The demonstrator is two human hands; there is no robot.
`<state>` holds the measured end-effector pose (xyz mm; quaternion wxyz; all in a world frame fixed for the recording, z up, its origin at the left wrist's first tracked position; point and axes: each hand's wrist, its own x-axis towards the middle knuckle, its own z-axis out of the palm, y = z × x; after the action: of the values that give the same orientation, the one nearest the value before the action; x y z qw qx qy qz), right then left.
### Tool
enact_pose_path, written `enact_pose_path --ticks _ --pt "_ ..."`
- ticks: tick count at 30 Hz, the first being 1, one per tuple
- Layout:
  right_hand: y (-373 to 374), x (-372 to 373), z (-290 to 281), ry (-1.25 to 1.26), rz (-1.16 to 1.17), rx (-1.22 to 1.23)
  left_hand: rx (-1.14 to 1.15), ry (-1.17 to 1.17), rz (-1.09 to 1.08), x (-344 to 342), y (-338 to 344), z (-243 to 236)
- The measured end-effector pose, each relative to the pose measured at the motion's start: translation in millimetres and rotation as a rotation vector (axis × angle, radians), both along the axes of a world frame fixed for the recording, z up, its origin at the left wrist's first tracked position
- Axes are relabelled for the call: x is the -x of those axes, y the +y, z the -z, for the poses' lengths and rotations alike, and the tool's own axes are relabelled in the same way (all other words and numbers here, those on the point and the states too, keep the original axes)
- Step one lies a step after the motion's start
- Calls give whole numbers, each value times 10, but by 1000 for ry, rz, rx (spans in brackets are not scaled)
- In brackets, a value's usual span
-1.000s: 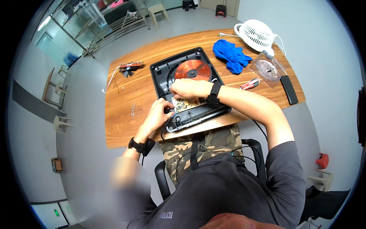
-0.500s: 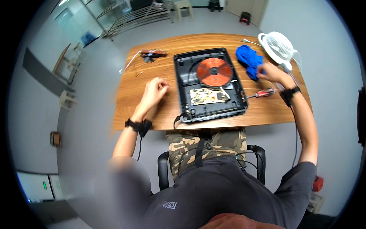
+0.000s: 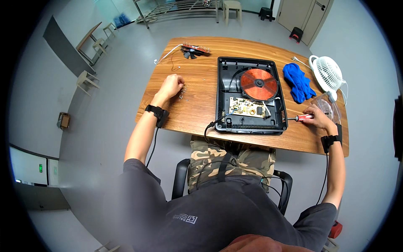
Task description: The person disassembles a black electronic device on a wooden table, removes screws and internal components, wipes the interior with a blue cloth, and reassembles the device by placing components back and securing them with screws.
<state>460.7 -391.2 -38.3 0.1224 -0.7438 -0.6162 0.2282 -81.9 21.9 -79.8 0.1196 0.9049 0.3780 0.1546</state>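
Observation:
An opened induction cooker base (image 3: 222, 122) lies on the wooden table, with its copper coil (image 3: 252, 86) and circuit board (image 3: 241, 107) exposed. At its right edge, my right hand (image 3: 318, 117) is closed on the red-and-clear handle of a screwdriver (image 3: 300, 118), whose shaft points left toward the base. My left hand (image 3: 171, 86) rests on the table left of the base, fingers curled together beside several small loose screws (image 3: 182, 95). Whatever its fingertips pinch, if anything, is hidden.
A blue cloth (image 3: 297, 82) and a white fan (image 3: 327, 73) lie at the right, with a clear plastic container (image 3: 326, 105) by my right hand. At the back left sits a red circuit strip (image 3: 196, 48) with a small black fan (image 3: 189, 54). A black cord (image 3: 207, 133) leaves the base's front left.
My right hand has come down from beside the blue cloth onto the screwdriver handle. My left hand stays by the screws, its fingers still curled. The whole view has shifted.

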Motion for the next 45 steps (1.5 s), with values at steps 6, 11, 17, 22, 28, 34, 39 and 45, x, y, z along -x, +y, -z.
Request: enact_pose_path --ticks 6,11,17,22,28,34,39,45 --pt "-106 -13 38 -6 -29 -26 66 24 -55 -144 -3 78" --pt "-189 -141 148 -2 4 -20 111 55 -181 -228 -119 41" --pt "-169 -116 -59 21 71 19 13 69 -325 -355 -255 80" --pt "-170 -141 -269 27 88 9 -36 47 -280 -360 -269 119" --pt "-132 -135 -690 60 89 -168 6 2 -277 -391 -293 35" --pt "293 189 -1265 232 159 -378 179 -355 5 -692 -492 -303" --pt "998 784 -1444 195 -84 -548 290 -306 309 -1157 -1063 -514" --pt "1506 1538 -1464 136 -155 -522 330 -332 348 -1281 -1232 -489"
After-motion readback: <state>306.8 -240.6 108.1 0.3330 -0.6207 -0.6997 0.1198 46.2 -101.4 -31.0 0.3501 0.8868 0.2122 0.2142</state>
